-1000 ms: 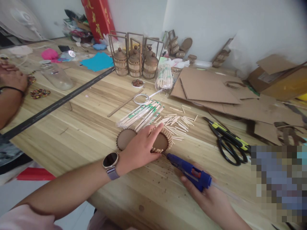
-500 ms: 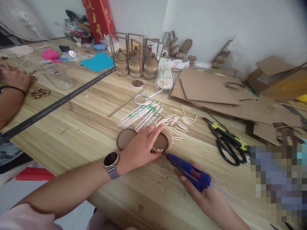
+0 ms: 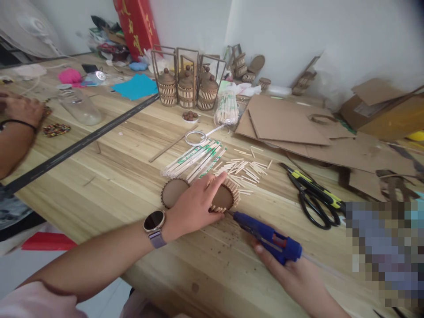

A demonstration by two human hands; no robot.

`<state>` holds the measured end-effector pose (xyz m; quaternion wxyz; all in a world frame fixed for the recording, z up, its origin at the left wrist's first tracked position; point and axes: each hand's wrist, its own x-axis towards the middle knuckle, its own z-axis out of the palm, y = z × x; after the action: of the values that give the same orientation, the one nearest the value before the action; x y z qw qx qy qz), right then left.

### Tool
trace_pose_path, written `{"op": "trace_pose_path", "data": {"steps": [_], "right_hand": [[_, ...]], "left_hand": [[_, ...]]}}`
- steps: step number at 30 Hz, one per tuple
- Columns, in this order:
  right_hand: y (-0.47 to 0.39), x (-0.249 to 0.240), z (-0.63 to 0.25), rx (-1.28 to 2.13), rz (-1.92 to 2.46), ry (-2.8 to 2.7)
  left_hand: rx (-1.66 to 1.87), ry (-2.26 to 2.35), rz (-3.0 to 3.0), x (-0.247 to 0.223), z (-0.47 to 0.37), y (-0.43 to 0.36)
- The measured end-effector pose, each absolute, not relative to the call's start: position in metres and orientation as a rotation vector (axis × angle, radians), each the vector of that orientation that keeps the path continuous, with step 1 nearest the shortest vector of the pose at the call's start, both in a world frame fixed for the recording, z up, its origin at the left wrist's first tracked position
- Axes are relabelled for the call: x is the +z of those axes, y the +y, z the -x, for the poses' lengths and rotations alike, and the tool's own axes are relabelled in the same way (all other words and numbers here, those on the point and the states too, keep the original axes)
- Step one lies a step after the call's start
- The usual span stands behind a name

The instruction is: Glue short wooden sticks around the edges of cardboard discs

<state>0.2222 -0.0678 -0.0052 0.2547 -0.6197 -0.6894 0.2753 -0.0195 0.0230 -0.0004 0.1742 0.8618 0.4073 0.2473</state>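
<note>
My left hand (image 3: 190,210), with a watch at the wrist, grips a round cardboard base (image 3: 222,197) edged with short upright wooden sticks; its fingers hide the left part. A second cardboard disc (image 3: 174,193) with a beaded-looking rim lies left of that hand, partly covered by it. In my right hand (image 3: 294,274) is a blue hot glue gun (image 3: 268,236), its nozzle pointing left at the base's lower right rim, a small gap away. Cut wooden sticks (image 3: 247,170) lie loose just beyond the base.
Wrapped chopsticks (image 3: 198,157) and a roll of tape (image 3: 195,138) lie behind. Scissors (image 3: 318,207) and a yellow-black utility knife (image 3: 318,190) are at right, near cardboard sheets (image 3: 288,119). Finished lidded baskets (image 3: 187,90) stand at the back. Another person's hand (image 3: 23,112) rests at left.
My right hand has drawn the glue gun slightly right and down, away from the base's rim. My left hand and the base have hardly moved.
</note>
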Motion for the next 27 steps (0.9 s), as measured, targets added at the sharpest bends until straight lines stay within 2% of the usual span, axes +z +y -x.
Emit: {"op": "trace_pose_path", "data": {"steps": [4, 8, 13, 16, 19, 22, 24, 27], "right_hand": [[-0.068, 0.018, -0.233, 1.192, 1.820, -1.510], [-0.064, 0.035, -0.240, 1.742, 1.776, -1.231], [-0.053, 0.034, -0.240, 1.972, 1.750, -1.420], [-0.047, 0.035, -0.241, 1.737, 1.920, -1.740], [-0.040, 0.044, -0.245, 1.180, 2.063, -2.158], [-0.027, 0.052, -0.248, 0.625, 2.149, -2.340], [-0.014, 0.053, -0.246, 0.355, 2.119, -2.401], [0.009, 0.046, -0.234, 0.244, 1.824, -2.528]], "left_hand": [[0.707, 1.160, -2.452, -0.002, 0.021, 0.024], [0.698, 1.163, -2.459, -0.003, 0.022, 0.024], [0.695, 1.169, -2.458, -0.004, 0.022, 0.025], [0.684, 1.182, -2.457, -0.003, 0.022, 0.025], [0.671, 1.197, -2.462, -0.002, 0.022, 0.025], [0.681, 1.206, -2.474, -0.002, 0.022, 0.025], [0.695, 1.202, -2.471, -0.002, 0.023, 0.025], [0.713, 1.194, -2.459, -0.002, 0.023, 0.026]]}}
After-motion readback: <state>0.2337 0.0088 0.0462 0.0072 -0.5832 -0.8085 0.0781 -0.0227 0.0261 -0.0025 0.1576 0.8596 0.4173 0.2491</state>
